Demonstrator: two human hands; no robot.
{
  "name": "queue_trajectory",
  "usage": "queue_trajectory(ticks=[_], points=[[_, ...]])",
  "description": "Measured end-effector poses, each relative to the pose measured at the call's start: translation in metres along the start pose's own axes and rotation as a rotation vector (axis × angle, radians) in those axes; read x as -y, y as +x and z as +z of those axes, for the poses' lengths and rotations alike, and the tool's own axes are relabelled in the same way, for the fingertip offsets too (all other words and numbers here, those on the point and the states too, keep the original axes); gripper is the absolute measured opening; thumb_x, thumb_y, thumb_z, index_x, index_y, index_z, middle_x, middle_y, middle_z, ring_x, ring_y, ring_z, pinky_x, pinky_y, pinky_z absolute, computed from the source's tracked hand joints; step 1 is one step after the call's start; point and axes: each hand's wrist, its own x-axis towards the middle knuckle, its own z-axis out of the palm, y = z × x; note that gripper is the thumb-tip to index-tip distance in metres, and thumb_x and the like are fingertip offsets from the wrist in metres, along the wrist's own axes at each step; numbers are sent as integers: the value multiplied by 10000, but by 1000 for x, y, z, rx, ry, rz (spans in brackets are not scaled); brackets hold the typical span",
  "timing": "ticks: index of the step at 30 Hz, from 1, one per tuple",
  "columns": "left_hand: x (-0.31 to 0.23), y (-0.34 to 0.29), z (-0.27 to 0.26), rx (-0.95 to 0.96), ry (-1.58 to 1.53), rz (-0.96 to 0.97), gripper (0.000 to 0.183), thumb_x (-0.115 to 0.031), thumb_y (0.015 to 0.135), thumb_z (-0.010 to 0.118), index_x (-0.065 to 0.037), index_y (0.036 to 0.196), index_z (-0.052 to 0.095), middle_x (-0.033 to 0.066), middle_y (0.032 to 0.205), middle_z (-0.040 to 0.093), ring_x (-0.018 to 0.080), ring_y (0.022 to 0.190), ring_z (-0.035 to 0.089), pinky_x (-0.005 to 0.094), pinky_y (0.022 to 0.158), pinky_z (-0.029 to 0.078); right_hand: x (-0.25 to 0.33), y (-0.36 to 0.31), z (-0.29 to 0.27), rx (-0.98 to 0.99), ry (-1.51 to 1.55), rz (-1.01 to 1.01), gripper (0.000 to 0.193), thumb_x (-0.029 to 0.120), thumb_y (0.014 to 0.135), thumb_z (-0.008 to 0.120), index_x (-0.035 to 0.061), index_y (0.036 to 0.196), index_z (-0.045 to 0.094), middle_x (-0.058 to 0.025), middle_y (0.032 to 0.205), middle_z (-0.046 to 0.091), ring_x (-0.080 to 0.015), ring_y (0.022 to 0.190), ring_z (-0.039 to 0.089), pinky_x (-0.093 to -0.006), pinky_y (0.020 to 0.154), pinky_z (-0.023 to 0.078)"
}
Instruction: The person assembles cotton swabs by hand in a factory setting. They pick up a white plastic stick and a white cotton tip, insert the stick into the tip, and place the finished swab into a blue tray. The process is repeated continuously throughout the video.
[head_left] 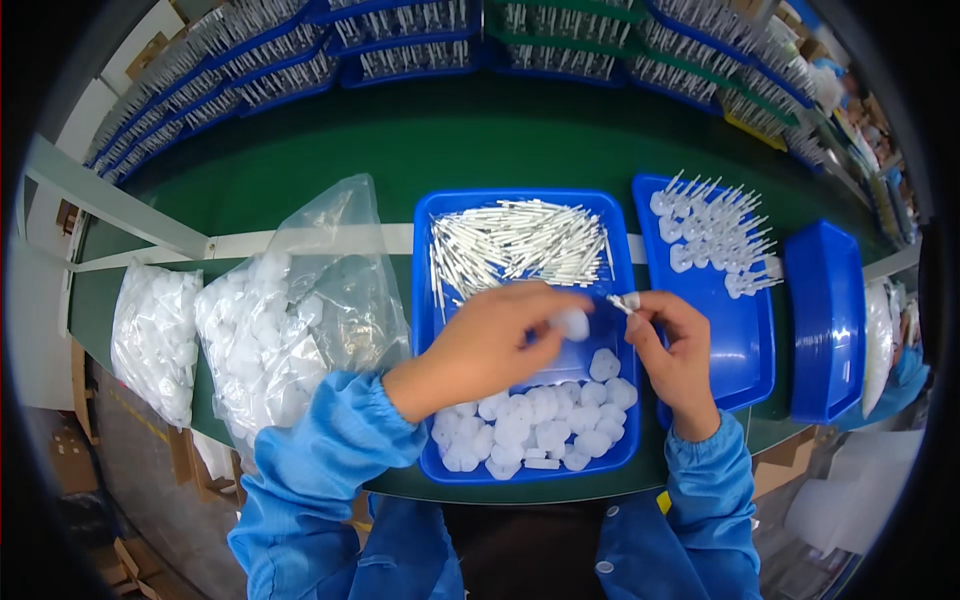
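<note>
My left hand point(500, 335), slightly smeared by motion, is above the middle of a blue tray point(576, 366) with a white rounded plastic piece point(572, 324) at its fingertips. Over the tray's right rim, my right hand point(680, 350) pinches a thin white rod point(624, 302) between thumb and forefinger; its end points toward my left hand. Many slim white rods point(520, 240) lie heaped in the tray's far half. A pile of loose white rounded pieces point(535, 420) fills the near end.
A second blue tray point(710, 335) on the right holds rows of rounded pieces with upright rods point(715, 235). Beyond it stands a blue bin point(828, 320). Two clear bags of white pieces point(255, 345) lie left. Stacked trays of rods point(415, 60) line the back of the green table point(430, 135).
</note>
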Motion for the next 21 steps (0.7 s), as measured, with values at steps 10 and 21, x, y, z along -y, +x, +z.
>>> queue_trajectory(ticks=[10, 21], points=[[2, -20, 14, -487, -607, -120, 498, 106, 989, 682, -49, 1462, 695, 80, 1275, 618, 156, 1141, 714, 259, 908, 632, 37, 27, 48, 12, -523, -523, 252, 88, 819, 904, 103, 1056, 819, -2, 673, 706, -212, 603, 674, -357, 658, 492], [9, -22, 9, -548, -506, -62, 399, 95, 1024, 677, -5, 1405, 739, 124, 1395, 654, 202, 1198, 729, 274, 893, 662, 30, 26, 54, 76, -406, -362, 163, 77, 874, 869, 82, 1030, 819, -16, 603, 643, -204, 516, 627, -346, 590, 483]])
